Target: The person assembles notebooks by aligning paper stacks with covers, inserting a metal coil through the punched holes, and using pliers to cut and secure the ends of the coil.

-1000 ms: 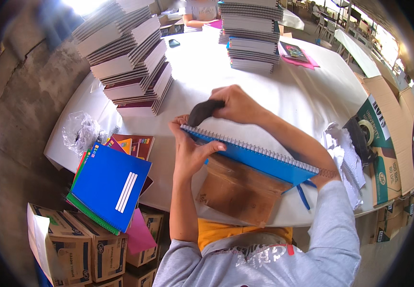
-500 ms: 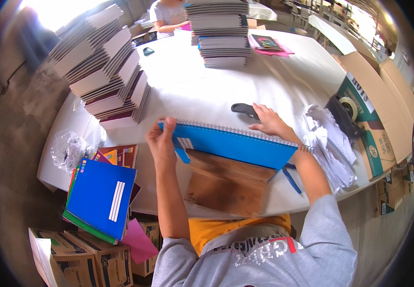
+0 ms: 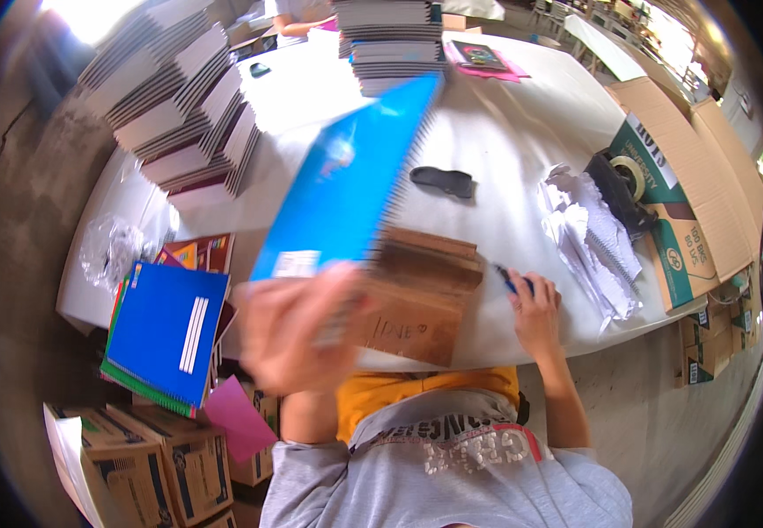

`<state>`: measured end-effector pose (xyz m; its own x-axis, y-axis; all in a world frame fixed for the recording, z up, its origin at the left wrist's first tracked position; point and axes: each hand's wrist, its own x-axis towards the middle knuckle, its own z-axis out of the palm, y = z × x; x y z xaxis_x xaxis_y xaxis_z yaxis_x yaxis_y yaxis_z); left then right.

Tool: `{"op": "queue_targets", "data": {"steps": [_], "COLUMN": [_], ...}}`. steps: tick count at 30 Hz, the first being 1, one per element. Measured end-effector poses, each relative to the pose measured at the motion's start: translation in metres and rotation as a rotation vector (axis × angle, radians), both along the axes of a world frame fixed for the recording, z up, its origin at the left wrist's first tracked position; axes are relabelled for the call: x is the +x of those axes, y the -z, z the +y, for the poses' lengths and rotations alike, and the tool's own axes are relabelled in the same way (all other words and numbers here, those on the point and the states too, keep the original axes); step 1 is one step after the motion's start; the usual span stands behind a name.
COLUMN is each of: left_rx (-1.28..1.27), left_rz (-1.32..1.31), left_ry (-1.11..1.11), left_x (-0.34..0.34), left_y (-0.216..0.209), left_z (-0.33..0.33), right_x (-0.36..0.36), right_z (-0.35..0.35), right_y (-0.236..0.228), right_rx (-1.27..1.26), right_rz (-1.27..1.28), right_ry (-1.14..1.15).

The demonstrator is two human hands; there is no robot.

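Note:
My left hand (image 3: 298,330), smeared by motion, grips a blue spiral notebook (image 3: 342,189) by its near end. The notebook is lifted and slanted, its coil edge toward the right. Below and right of it stands a brown wooden stand (image 3: 421,312) at the table's near edge, with handwriting on its front. Beside the stand, my right hand (image 3: 536,310) is closed around blue-handled pliers (image 3: 512,280), whose dark tip points away from me. A black oblong object (image 3: 443,182) lies on the table beyond the stand.
Tall notebook stacks rise at the far left (image 3: 183,106) and back middle (image 3: 394,53). Blue and green notebooks (image 3: 170,326) lie at the near left. Crumpled paper (image 3: 588,238), a tape dispenser (image 3: 619,189) and an open carton (image 3: 689,176) are at right. A person (image 3: 298,22) is across the table.
The notebook has swung up off the stand, turning from crosswise to slanting away from me. My right hand has left the black object and come back to the pliers.

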<state>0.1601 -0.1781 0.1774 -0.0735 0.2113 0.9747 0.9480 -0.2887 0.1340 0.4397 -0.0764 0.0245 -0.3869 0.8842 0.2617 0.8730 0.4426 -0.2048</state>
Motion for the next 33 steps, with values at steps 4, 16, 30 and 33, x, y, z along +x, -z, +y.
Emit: {"op": "queue_targets", "data": {"steps": [4, 16, 30, 33], "left_rx": [-0.287, -0.274, -0.02, 0.07], "left_rz": [-0.156, -0.168, -0.181, -0.376], "left_ry": [0.074, 0.084, -0.019, -0.341], "left_x": [0.037, 0.051, 0.046, 0.007], "left_y": [0.076, 0.09, 0.101, 0.069], "left_z": [-0.003, -0.005, 0.003, -0.007], "right_x": [-0.016, -0.061, -0.055, -0.052], "right_z": [-0.024, -0.088, -0.083, -0.05], "right_y": [-0.035, -0.09, -0.072, -0.065], "right_rx": [-0.01, 0.118, -0.743, -0.238], "right_rz": [0.727, 0.484, 0.929, 0.629], "right_ry": [-0.134, -0.439, -0.628, -0.379]}}
